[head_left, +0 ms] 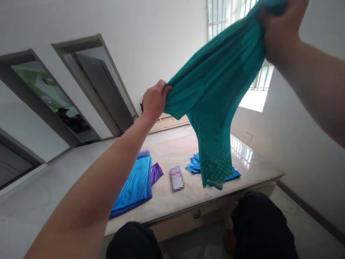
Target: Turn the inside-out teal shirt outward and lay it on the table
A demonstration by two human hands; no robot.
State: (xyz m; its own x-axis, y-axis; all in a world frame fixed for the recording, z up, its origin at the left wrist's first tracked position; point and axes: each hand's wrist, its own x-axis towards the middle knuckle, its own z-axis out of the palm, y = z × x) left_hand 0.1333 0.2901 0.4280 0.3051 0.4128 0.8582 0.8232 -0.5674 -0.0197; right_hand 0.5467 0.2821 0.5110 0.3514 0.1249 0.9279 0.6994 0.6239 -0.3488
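**A:** What are we holding?

**B:** We're holding up a teal garment [215, 90] in the air, both hands on it. Our left hand [153, 99] is pinching its lower corner in a closed fist, fabric bunching out past the fingers. Our right hand [280, 25] is gripping the upper edge, fingers closed tight over the cloth, near the top of the view.

**A:** Where's it sitting relative to the table?

**B:** It's hanging above the table [172, 201], stretched on a slant between the two hands. One part is drooping down, with a dotted pattern near its hem. Whether the hem is touching the table, we can't tell.

**A:** What else are we seeing on the table?

**B:** A blue folded stack [134, 185] is lying under our left forearm, with a purple piece [156, 172] poking out just beside it. A small white packet [177, 178], blurred, is lying between that stack and a blue patterned pile [194, 164]. The drooping part is partly hiding that pile.

**A:** Room?

**B:** We're facing a barred window [218, 18] behind the garment, with doorways [94, 86] on the wall to the left. Our knees [258, 223] in dark trousers are showing at the table's near edge.
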